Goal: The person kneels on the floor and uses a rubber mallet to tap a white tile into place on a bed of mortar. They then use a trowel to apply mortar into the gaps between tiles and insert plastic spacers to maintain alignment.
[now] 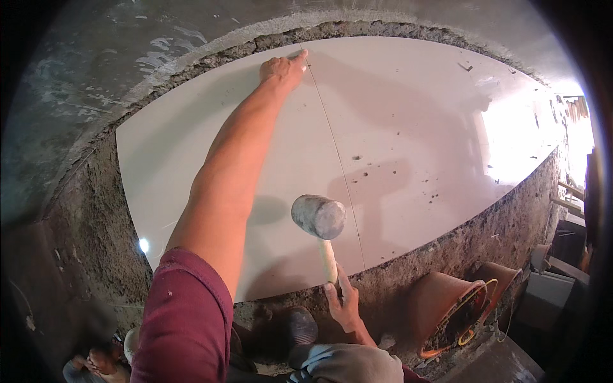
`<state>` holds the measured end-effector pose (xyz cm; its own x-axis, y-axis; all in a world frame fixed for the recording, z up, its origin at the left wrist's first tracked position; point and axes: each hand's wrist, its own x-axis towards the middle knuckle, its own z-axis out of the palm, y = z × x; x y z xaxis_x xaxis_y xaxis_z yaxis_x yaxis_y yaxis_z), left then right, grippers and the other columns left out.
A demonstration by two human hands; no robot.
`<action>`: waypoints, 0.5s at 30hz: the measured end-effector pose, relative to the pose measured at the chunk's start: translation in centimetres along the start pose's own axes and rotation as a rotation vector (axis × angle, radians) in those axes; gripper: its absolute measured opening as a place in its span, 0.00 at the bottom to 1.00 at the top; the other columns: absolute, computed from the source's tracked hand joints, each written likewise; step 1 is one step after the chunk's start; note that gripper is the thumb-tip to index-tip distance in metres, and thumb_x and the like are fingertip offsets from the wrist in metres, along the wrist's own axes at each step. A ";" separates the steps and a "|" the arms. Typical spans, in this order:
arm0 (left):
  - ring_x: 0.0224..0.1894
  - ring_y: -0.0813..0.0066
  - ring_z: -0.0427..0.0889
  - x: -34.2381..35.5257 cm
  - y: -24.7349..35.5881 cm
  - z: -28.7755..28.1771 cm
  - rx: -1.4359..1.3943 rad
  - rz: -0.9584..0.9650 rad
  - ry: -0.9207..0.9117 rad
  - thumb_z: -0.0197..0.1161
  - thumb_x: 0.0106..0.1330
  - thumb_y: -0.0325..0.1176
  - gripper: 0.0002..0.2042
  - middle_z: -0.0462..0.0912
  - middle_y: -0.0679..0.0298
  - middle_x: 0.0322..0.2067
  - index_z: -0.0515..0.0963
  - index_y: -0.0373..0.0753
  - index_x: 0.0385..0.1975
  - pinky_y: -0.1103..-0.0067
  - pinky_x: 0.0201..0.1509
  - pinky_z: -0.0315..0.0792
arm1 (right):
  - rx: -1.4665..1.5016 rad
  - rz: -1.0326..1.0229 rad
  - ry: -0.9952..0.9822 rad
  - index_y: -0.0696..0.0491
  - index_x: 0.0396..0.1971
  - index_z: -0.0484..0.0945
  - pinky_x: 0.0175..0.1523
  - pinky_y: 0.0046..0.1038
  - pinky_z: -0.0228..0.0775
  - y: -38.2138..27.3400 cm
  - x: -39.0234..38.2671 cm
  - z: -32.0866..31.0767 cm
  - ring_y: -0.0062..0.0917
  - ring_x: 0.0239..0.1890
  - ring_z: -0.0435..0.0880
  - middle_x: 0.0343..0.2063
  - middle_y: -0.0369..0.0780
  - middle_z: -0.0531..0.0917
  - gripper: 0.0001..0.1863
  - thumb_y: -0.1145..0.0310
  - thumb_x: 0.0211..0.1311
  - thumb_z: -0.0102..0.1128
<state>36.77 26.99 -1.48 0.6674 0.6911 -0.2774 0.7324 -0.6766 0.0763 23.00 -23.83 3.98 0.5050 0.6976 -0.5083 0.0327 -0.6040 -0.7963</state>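
Clamping its fingers round the wooden handle [327,258] of a rubber mallet [317,216], the right hand [345,303] holds the scuffed gray head over large, glossy pale tiles [415,96] dotted with dark crumbs [357,157], just left of their seam [329,127]. The seam runs away to its far end, where the left hand [284,69] extends its index finger; whether its curled fingers hold anything cannot be told.

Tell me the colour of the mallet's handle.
The mallet's handle is pale cream, best seen in the head view.
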 end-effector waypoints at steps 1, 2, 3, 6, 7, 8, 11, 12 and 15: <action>0.60 0.49 0.76 -0.5 -0.1 -0.1 0.017 0.012 -0.001 0.44 0.76 0.51 0.27 0.77 0.53 0.57 0.50 0.70 0.73 0.61 0.62 0.72 | -0.015 -0.007 0.013 0.56 0.68 0.63 0.47 0.30 0.77 -0.2 0.0 0.0 0.33 0.41 0.88 0.41 0.51 0.85 0.29 0.66 0.70 0.56; 0.61 0.50 0.75 -1.2 -0.4 -0.1 0.033 0.013 -0.020 0.45 0.76 0.52 0.27 0.76 0.52 0.59 0.50 0.69 0.74 0.61 0.62 0.72 | -0.035 -0.065 0.047 0.56 0.68 0.63 0.47 0.30 0.77 -0.3 -0.2 0.0 0.33 0.41 0.88 0.42 0.51 0.85 0.29 0.66 0.70 0.56; 0.63 0.51 0.73 -1.9 -0.7 -0.2 0.017 0.023 -0.018 0.46 0.75 0.53 0.29 0.72 0.52 0.62 0.50 0.68 0.74 0.61 0.64 0.70 | -0.052 -0.118 0.076 0.57 0.68 0.63 0.47 0.29 0.77 -0.5 -0.3 0.0 0.33 0.41 0.88 0.43 0.51 0.85 0.29 0.66 0.70 0.55; 0.68 0.52 0.67 -5.7 -2.8 0.5 -0.099 0.035 -0.053 0.50 0.71 0.56 0.34 0.60 0.50 0.69 0.47 0.63 0.75 0.61 0.69 0.66 | -0.041 -0.171 0.119 0.57 0.69 0.62 0.45 0.27 0.76 -1.2 -1.1 0.6 0.31 0.39 0.87 0.43 0.50 0.85 0.29 0.67 0.70 0.55; 0.68 0.49 0.66 -7.3 -3.9 0.9 -0.188 0.052 -0.025 0.51 0.70 0.58 0.36 0.58 0.48 0.70 0.47 0.61 0.75 0.60 0.69 0.65 | -0.013 -0.175 0.144 0.57 0.69 0.61 0.44 0.27 0.76 -1.4 -1.3 1.0 0.30 0.38 0.87 0.42 0.50 0.85 0.30 0.68 0.70 0.55; 0.69 0.46 0.65 -9.3 -4.7 1.5 -0.278 0.073 0.004 0.52 0.68 0.59 0.38 0.56 0.46 0.71 0.46 0.58 0.76 0.60 0.70 0.64 | 0.005 -0.227 0.141 0.57 0.69 0.61 0.42 0.25 0.74 -1.6 -1.6 1.4 0.25 0.36 0.83 0.39 0.45 0.83 0.30 0.69 0.70 0.55; 0.71 0.45 0.59 -19.2 -8.3 4.6 -0.335 0.161 0.185 0.60 0.63 0.61 0.46 0.47 0.45 0.73 0.44 0.54 0.76 0.63 0.73 0.61 | 0.041 -0.307 0.159 0.58 0.70 0.59 0.38 0.20 0.69 -1.8 -2.3 2.6 0.16 0.31 0.74 0.33 0.37 0.79 0.30 0.74 0.69 0.55; 0.74 0.46 0.53 -23.1 -9.5 5.6 -0.398 0.174 0.122 0.64 0.58 0.63 0.50 0.43 0.47 0.74 0.43 0.55 0.76 0.58 0.73 0.58 | 0.000 -0.281 0.137 0.57 0.71 0.59 0.38 0.20 0.69 -1.6 -2.6 3.0 0.16 0.31 0.74 0.32 0.38 0.79 0.31 0.75 0.69 0.55; 0.78 0.50 0.36 -35.5 -10.7 9.1 -0.102 0.112 -0.147 0.75 0.42 0.67 0.64 0.33 0.55 0.77 0.37 0.59 0.76 0.37 0.71 0.46 | -0.078 -0.261 0.077 0.51 0.72 0.57 0.35 0.27 0.73 -0.3 -4.4 4.2 0.27 0.30 0.82 0.31 0.46 0.82 0.33 0.74 0.69 0.55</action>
<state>4.04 7.37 -1.16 0.7239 0.5633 -0.3983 0.6697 -0.7125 0.2095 17.21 -25.09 5.05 0.5347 0.8038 -0.2606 0.2349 -0.4377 -0.8679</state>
